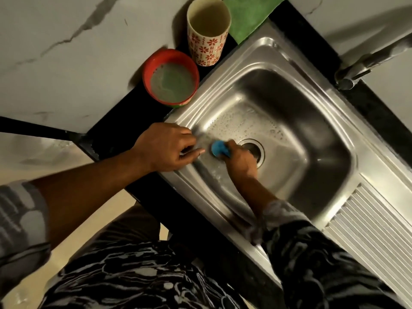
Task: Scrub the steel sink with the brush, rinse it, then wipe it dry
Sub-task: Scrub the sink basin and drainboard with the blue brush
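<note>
The left hand [169, 146] rests on the sink's rim, left of the drain [253, 152]. Its fingers are loosely bent, the thumb points toward the drain, and it holds nothing. A red bowl [170, 78] of cloudy greenish liquid stands on the dark counter, up and left of the drain. It sits just beside the rim. A patterned cup [208, 30] stands upright farther up from the bowl and looks empty.

The brush [217, 148], blue, is down in the basin just left of the drain, against the wet floor of the sink [330, 157]. The right hand [240, 159] has its fingers curled round the brush and partly covers the drain's left edge. Soap bubbles dot the basin floor above and left of the drain.

A green cloth [247, 14] lies at the top, well above the drain, its corner touching the rim. The tap [367, 61] stands up and right of the drain. The ribbed drainboard [367, 230] lies down and right of it.
</note>
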